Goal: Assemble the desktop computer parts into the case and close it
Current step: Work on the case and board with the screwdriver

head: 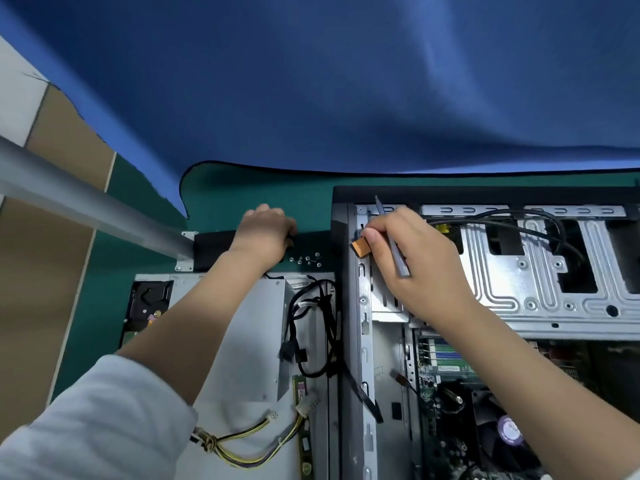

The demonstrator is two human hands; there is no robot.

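Green mat (pixel 242 188) covers the bench, with a big blue cloth (pixel 346 81) draped behind it and a grey pole (pixel 86 206) slanting in from the left. Open case (pixel 346 306) lies on its side on the right half, so you look straight down at the motherboard (pixel 443 368), the CPU fan (pixel 509 431) and the silver drive cage (pixel 540 271) up top. Right hand (pixel 415 258) sits at the case's top left corner, gripping a grey tool (pixel 394 244) like a pen, with the thumb on a small orange connector (pixel 362 244) right at the frame edge. Left hand (pixel 265 233) reaches out over the mat and has its fingers curled round the end of a black box (pixel 211 249); can't tell what that is. A few loose screws (pixel 306 259) lie just right of that hand. Left of the case, the power supply (pixel 256 327) lies on a grey panel with black cables (pixel 311 327) looped beside it, yellow wires (pixel 249 441) trailing down, and a RAM stick (pixel 300 393) near the edge.
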